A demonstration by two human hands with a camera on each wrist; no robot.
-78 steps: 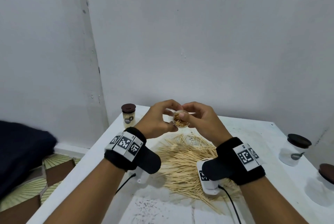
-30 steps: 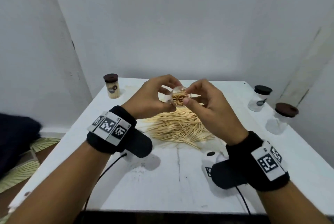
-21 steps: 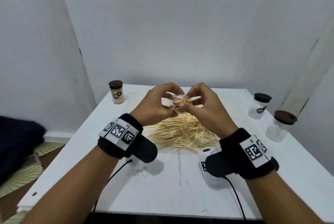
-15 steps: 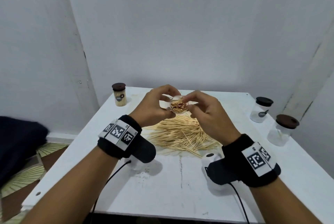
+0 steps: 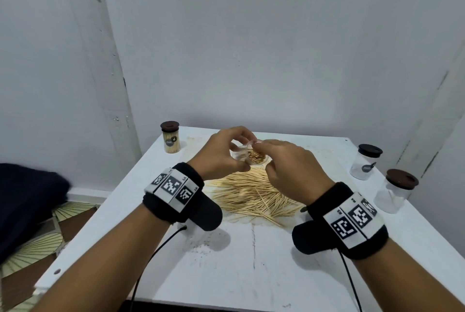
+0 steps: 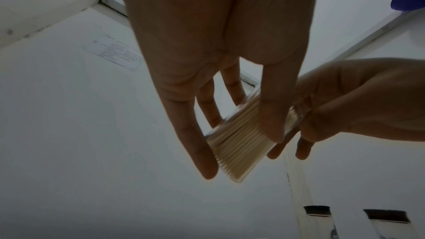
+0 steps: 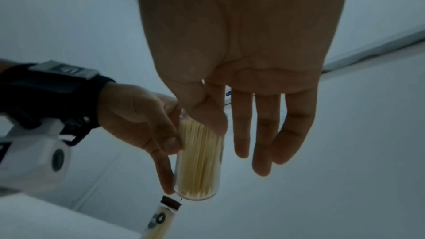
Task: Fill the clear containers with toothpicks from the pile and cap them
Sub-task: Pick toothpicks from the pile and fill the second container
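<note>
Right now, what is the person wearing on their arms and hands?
Bare hands, no sleeves. Each wrist has a thick black band with white tiles printed in black square codes. A white camera block sits under the left wrist, and thin black cables hang down.

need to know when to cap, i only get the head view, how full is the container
observer: the right wrist view shows toothpicks packed right down to the base of the container.
operator: where does the left hand hold it
observer: the left hand has its thumb on the wall about midway and a finger lying along it toward the base.
operator: and the right
observer: the right hand has its thumb on the wall near the mouth. Three fingers hang straight, clear of the container.
</note>
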